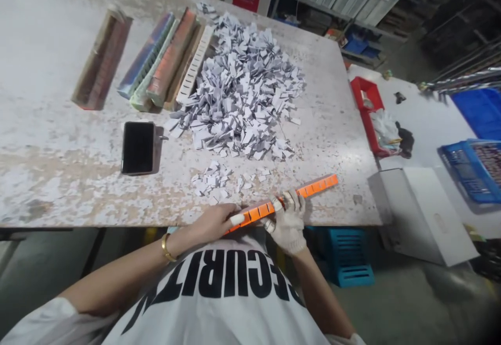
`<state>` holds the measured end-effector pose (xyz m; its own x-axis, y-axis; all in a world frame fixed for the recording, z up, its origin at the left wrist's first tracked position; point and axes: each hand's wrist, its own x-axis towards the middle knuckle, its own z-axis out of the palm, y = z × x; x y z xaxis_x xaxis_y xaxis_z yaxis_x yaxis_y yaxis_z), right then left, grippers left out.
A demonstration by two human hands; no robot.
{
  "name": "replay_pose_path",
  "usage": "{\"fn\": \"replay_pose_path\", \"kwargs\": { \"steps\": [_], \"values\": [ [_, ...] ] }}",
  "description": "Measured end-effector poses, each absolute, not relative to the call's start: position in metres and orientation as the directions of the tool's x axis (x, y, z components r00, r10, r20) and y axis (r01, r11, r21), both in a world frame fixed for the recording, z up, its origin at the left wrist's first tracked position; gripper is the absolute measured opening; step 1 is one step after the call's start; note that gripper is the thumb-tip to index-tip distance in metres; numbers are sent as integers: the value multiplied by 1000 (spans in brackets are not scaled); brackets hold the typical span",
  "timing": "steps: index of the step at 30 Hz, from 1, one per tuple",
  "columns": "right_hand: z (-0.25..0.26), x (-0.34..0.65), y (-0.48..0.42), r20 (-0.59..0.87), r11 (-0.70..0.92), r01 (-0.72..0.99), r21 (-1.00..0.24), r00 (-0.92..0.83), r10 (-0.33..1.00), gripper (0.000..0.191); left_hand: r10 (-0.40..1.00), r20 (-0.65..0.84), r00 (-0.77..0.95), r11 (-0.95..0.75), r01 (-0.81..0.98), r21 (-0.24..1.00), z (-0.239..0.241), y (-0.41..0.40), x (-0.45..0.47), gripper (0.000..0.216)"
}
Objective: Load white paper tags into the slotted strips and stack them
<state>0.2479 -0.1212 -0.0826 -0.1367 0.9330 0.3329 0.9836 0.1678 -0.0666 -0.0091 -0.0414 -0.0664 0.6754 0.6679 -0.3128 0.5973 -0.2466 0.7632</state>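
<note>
The table (324,107) has a pale, worn surface with flaking patches. A loose pile of small, flat white pieces (245,92) covers its far middle. Long, narrow bundles (171,55), some wrapped in clear film, lie side by side at the pile's left; one more bundle (102,55) lies apart, farther left. A pale box (426,214) stands beyond the table's right edge.

An orange strip (319,185), slender and divided by cross slots, slants from the near edge toward the far right. The right hand (288,225), in a pale knit glove, has its fingers curled over the strip's middle. The left hand (213,223) pinches the near-left end under a white-covered thumb. A dark-screened device (138,147) rests at left. A small heap (213,180) of white bits lies just beyond the left hand. A gold-coloured bracelet (167,248) circles the left wrist.
</note>
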Motion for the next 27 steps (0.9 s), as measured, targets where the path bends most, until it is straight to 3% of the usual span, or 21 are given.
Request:
{"fn": "replay_pose_path", "kwargs": {
  "steps": [3, 6, 9, 11, 13, 16, 22, 27],
  "values": [
    [-82, 255, -115, 295, 180, 980, -84, -148, 944, 44, 706, -190, 682, -393, 601, 696, -69, -48, -7, 30],
    [-83, 259, -107, 238, 206, 972, -111, -175, 955, 36, 743, 32, 668, -543, 574, 613, -77, -48, -21, 24],
    [-83, 262, -103, 199, 236, 963, -132, -207, 958, 36, 825, 184, 535, -547, 673, 498, -90, -35, -49, 47],
    [-82, 263, -101, 188, 248, 958, -143, -220, 957, 37, 872, 183, 454, -487, 761, 429, -99, -19, -67, 76],
    [-80, 264, -101, 180, 254, 956, -148, -227, 957, 37, 863, 132, 488, -498, 779, 381, -105, -3, -76, 102],
    [-79, 263, -101, 187, 247, 957, -153, -218, 958, 34, 798, 62, 600, -577, 731, 364, -107, 17, -66, 121],
    [-79, 260, -102, 200, 233, 958, -166, -199, 959, 39, 637, 67, 768, -735, 580, 352, -105, 37, -10, 116],
    [-75, 258, -100, 195, 228, 958, -177, -193, 962, 37, 507, 70, 859, -826, 460, 326, -107, 49, 29, 92]
  ]
}}
